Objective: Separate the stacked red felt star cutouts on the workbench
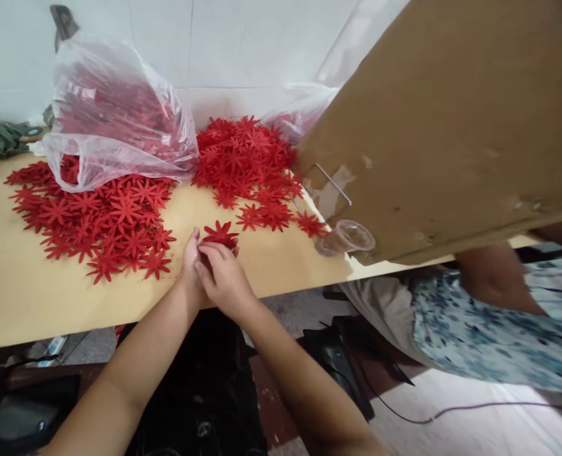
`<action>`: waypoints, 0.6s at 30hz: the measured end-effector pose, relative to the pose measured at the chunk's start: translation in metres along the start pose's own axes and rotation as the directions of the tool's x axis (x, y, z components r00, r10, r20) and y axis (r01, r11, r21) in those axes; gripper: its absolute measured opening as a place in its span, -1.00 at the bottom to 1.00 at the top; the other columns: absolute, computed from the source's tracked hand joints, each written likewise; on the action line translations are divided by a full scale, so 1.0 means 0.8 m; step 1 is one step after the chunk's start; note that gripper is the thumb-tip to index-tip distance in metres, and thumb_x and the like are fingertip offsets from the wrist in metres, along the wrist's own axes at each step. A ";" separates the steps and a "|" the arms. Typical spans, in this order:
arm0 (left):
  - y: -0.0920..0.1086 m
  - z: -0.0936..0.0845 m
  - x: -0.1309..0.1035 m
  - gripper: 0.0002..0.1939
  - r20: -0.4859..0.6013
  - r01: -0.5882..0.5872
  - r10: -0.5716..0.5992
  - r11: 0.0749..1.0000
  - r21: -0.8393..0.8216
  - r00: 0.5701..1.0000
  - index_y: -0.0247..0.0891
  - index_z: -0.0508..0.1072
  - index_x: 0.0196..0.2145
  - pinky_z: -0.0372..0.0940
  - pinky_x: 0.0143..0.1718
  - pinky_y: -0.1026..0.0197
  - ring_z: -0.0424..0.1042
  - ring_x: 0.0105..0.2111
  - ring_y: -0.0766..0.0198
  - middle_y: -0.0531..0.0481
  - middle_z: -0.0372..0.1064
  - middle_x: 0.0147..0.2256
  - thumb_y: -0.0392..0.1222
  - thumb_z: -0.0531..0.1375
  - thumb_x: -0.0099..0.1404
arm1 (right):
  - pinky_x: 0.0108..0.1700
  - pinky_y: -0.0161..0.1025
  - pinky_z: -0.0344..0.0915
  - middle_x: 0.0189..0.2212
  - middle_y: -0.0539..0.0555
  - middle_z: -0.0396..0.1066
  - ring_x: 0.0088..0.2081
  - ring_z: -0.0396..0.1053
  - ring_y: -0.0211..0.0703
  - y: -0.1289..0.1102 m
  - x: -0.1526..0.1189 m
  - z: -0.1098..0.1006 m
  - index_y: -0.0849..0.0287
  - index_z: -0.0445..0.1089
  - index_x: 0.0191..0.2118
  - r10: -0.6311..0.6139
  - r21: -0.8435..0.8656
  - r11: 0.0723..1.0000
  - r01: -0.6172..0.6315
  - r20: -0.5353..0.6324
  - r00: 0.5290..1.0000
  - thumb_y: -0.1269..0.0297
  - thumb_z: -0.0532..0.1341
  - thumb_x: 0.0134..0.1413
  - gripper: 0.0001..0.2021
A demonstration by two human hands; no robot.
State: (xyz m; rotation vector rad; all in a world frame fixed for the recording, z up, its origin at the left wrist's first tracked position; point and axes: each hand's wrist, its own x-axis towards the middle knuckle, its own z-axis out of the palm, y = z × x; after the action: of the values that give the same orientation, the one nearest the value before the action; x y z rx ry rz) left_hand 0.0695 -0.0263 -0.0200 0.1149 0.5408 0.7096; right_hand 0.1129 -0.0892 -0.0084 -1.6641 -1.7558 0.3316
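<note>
Over the table's near edge, my left hand (191, 258) and my right hand (226, 276) are brought together. A red flower-shaped cut-out (220, 232) with several pointed petals lies at the left hand's fingertips, partly behind the right hand. My left hand is turned up, its fingers mostly covered by the right hand and curled around under the flower. The right hand's fingers are bent and pressed into the left palm; whatever they pinch is hidden. A loose pile of similar red flowers (123, 218) spreads to the left, and another heap (242, 158) lies behind my hands.
A clear plastic bag (119, 120) full of red pieces stands on the left pile. To the right, a large cardboard sheet (452, 126) leans over the table (204, 209), with a clear plastic cup (351, 237) by its lower corner. Another person's patterned clothing (490, 323) shows beyond.
</note>
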 end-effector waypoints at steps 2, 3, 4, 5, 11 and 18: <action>0.003 -0.001 -0.001 -0.56 0.011 -0.012 0.012 0.999 -0.039 1.000 -0.32 0.33 -0.54 0.26 -0.42 0.22 0.30 -0.55 0.31 0.00 0.23 -0.64 0.12 -0.07 0.16 | 0.11 0.07 0.07 0.04 0.38 0.18 0.09 0.12 0.08 -0.004 -0.020 0.006 0.44 0.17 0.03 -0.051 -0.073 0.996 0.051 -0.005 0.999 0.27 -0.01 0.08 -0.56; 0.004 -0.001 0.000 -0.57 0.006 -0.018 0.019 0.998 -0.055 1.000 -0.32 0.32 -0.54 0.25 -0.47 0.24 0.29 -0.57 0.33 0.00 0.23 -0.64 0.12 -0.04 0.15 | 0.12 0.07 0.06 0.08 0.38 0.13 0.13 0.07 0.09 -0.005 -0.031 0.003 0.44 0.12 0.08 -0.079 -0.071 0.994 0.080 0.026 0.997 0.25 0.01 0.07 -0.52; 0.004 -0.001 0.001 -0.58 -0.018 -0.026 0.025 0.998 -0.062 1.000 -0.33 0.31 -0.55 0.23 -0.51 0.26 0.27 -0.60 0.34 0.00 0.22 -0.65 0.11 -0.03 0.14 | 0.12 0.05 0.08 0.09 0.36 0.12 0.14 0.06 0.06 -0.005 -0.039 -0.004 0.41 0.11 0.09 -0.104 -0.045 0.993 0.106 0.063 0.993 0.23 0.02 0.07 -0.51; 0.004 -0.001 0.003 -0.59 -0.053 -0.034 0.030 0.997 -0.067 0.998 -0.33 0.30 -0.56 0.20 -0.55 0.27 0.25 -0.62 0.35 0.00 0.21 -0.67 0.10 -0.02 0.15 | 0.11 0.00 0.13 0.08 0.31 0.16 0.12 0.10 0.00 -0.005 -0.045 -0.012 0.34 0.13 0.08 -0.116 -0.004 0.993 0.117 0.081 0.990 0.23 0.03 0.07 -0.53; -0.002 0.006 0.008 -0.67 -0.056 -0.029 0.027 0.999 -0.038 0.998 -0.33 0.31 -0.56 0.21 -0.51 0.28 0.27 -0.62 0.35 0.00 0.25 -0.65 -0.08 -0.06 0.21 | 0.09 0.02 0.12 0.06 0.28 0.16 0.12 0.09 -0.03 0.015 -0.008 -0.037 0.26 0.12 0.08 0.009 -0.031 0.999 -0.019 -0.293 0.956 0.14 0.06 0.03 -0.50; -0.010 0.004 0.000 -0.69 0.101 -0.107 0.102 0.993 0.043 0.990 -0.29 0.39 -0.33 0.22 -0.20 0.24 0.36 -0.30 0.31 -0.01 0.37 -0.41 -0.14 -0.10 0.26 | 0.12 0.12 -0.02 0.02 0.27 0.21 0.12 0.05 0.07 0.032 0.042 0.015 0.26 0.19 0.02 0.068 -0.026 0.996 -0.080 -0.313 0.947 0.14 0.02 0.04 -0.56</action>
State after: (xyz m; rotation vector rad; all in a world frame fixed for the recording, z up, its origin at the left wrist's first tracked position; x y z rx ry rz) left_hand 0.0757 -0.0319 -0.0196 0.2238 0.4598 0.7890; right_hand 0.1273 -0.0498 -0.0228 -1.7074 -1.4749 0.0618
